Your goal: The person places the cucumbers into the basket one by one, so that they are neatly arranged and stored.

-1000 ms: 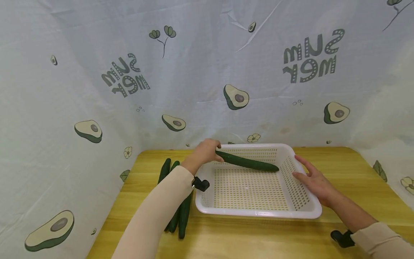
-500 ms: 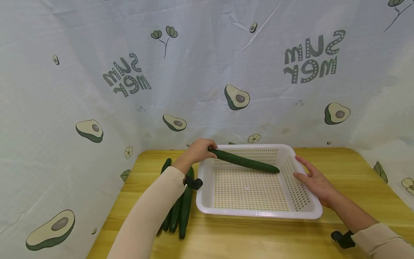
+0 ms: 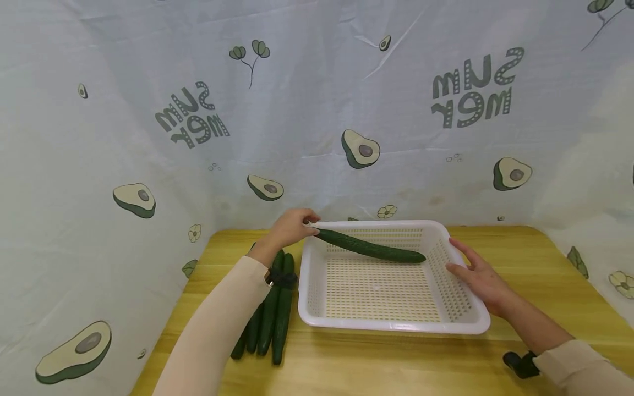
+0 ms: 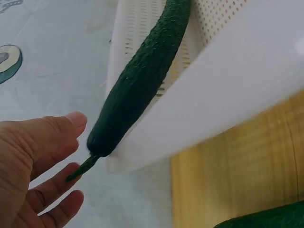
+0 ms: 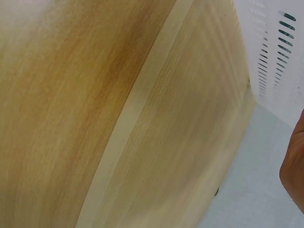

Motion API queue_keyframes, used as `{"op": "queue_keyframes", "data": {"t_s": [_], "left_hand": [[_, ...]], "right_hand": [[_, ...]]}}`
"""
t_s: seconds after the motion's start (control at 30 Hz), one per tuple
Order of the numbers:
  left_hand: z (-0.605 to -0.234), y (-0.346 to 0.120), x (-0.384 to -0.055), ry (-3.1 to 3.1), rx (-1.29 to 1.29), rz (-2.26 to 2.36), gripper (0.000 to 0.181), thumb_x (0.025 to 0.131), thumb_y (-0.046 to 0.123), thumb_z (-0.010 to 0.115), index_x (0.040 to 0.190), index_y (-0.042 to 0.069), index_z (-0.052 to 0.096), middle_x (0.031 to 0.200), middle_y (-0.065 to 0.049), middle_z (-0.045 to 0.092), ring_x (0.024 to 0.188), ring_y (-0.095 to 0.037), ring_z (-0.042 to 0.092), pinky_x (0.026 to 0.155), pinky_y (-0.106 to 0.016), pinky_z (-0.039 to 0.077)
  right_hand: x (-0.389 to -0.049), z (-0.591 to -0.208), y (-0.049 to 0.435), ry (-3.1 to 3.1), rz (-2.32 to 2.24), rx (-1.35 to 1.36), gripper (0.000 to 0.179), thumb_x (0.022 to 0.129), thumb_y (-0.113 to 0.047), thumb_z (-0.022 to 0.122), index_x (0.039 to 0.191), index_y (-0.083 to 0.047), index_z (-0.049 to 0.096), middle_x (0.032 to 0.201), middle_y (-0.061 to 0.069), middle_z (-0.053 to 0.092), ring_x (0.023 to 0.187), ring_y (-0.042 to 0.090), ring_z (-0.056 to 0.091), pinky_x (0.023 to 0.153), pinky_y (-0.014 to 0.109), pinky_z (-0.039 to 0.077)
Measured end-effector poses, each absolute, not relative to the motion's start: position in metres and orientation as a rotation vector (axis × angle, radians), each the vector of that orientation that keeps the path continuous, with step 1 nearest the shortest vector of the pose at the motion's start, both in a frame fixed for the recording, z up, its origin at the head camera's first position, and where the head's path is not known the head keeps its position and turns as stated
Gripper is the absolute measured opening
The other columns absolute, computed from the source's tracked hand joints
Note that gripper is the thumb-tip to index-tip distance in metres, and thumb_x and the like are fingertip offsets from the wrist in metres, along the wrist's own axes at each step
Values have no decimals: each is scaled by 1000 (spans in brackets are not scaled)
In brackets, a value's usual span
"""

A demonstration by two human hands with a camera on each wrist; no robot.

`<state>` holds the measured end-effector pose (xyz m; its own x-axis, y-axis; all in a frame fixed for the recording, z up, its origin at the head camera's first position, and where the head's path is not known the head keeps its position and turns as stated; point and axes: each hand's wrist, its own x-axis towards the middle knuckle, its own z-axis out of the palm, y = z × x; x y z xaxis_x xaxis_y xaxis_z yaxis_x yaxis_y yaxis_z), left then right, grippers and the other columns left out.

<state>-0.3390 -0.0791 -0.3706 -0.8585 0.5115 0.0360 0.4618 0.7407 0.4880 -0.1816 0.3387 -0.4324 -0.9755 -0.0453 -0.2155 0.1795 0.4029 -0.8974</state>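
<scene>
A long green cucumber point(image 3: 369, 247) lies slanted in the white perforated plastic basket point(image 3: 391, 326), its stem end propped at the far left corner. My left hand point(image 3: 292, 226) is at that end. In the left wrist view, the thumb and fingers of the left hand point(image 4: 40, 161) are spread apart, with the thin stem of the cucumber point(image 4: 137, 85) overlapping a finger. My right hand point(image 3: 482, 278) holds the basket's right rim, thumb on the inner side. Only a sliver of the right hand point(image 5: 293, 166) shows in the right wrist view, beside the basket wall point(image 5: 270, 57).
Several more cucumbers point(image 3: 282, 324) lie side by side on the wooden table point(image 3: 346, 363), left of the basket and partly under the left forearm. A pale printed curtain point(image 3: 307, 110) hangs behind the table and along its sides.
My left hand has slid left along the cucumber to its stem end, and its fingers have loosened. The cucumber's left end now rests at the basket corner. The right hand stays on the rim.
</scene>
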Motion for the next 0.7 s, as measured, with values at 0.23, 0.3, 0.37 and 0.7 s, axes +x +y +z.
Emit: {"op": "queue_keyframes", "data": {"t_s": [0.23, 0.3, 0.37, 0.7], "left_hand": [[-362, -110, -329, 2842, 750, 974, 46, 100, 26, 69, 143, 14, 59, 133, -12, 68, 124, -32, 62, 102, -48, 53], [-362, -119, -325, 2851, 737, 1031, 48, 100, 25, 68, 145, 13, 57, 133, -14, 68, 122, -34, 63, 102, -49, 52], [-365, -131, -320, 2853, 715, 1096, 50, 101, 24, 67, 147, 11, 54, 134, -16, 67, 122, -36, 62, 102, -51, 52], [-408, -214, -286, 2943, 305, 1217, 53, 104, 33, 61, 151, 11, 48, 137, -18, 64, 122, -38, 62, 97, -54, 53]], "right_hand": [[-185, -434, 337, 2459, -1596, 123, 77, 110, -36, 45, 165, -28, -9, 153, 43, 29, 102, 28, 71, 77, 43, 63], [-185, -433, 338, 2448, -1610, 122, 77, 110, -37, 45, 165, -31, -8, 153, 43, 29, 102, 28, 71, 78, 44, 63], [-185, -432, 338, 2445, -1618, 122, 77, 110, -37, 46, 165, -33, -7, 154, 43, 28, 103, 28, 71, 78, 44, 63], [-185, -434, 336, 2428, -1621, 123, 78, 110, -37, 46, 165, -29, -9, 153, 43, 29, 101, 26, 71, 78, 45, 63]]}}
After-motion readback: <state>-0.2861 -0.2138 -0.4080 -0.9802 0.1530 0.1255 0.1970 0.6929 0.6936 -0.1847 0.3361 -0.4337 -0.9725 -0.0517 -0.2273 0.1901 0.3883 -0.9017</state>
